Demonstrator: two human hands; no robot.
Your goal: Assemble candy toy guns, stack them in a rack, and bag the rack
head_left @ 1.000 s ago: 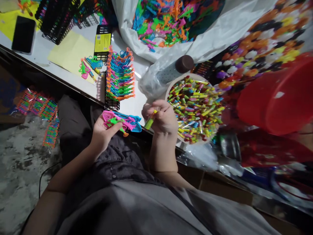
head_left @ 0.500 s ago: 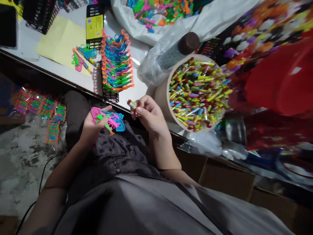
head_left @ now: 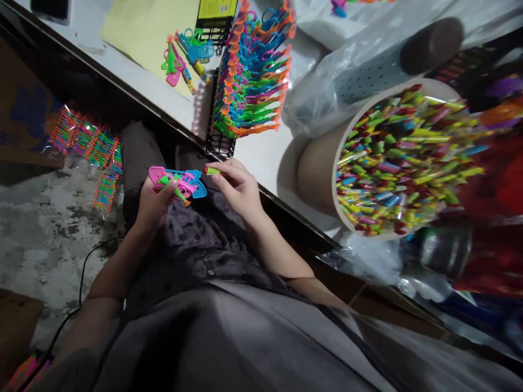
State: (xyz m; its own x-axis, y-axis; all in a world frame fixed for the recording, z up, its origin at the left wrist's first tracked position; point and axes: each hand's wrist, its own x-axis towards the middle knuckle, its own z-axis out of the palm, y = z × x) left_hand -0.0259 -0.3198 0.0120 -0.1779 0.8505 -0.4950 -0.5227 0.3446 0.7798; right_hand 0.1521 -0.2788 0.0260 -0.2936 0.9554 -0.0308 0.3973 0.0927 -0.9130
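My left hand (head_left: 154, 202) is closed round a few small plastic toy guns (head_left: 178, 183) in pink, green and blue, with meshed grips and an orange tip. Between the thumb and fingers of my right hand (head_left: 240, 188) is a small wrapped candy roll (head_left: 212, 171), yellow-green with a dark red end. It is held just right of the toys, apart from them. Both hands are above my lap, in front of the table edge. On the table, a black rack (head_left: 220, 142) bears rows of similar colourful toys (head_left: 253, 81) with orange ends.
A beige tub (head_left: 316, 177) full of wrapped candy rolls stands at the right. Behind it lies a dark-capped bottle (head_left: 368, 71) in clear plastic. Several toys with rolls (head_left: 180, 65) lie near yellow paper (head_left: 134, 32). Packed toys (head_left: 87, 139) are at the lower left.
My right hand has brought the candy roll closer to the toys in my left hand, and the roll has turned more level. The head view has shifted, so the table things appear further right.
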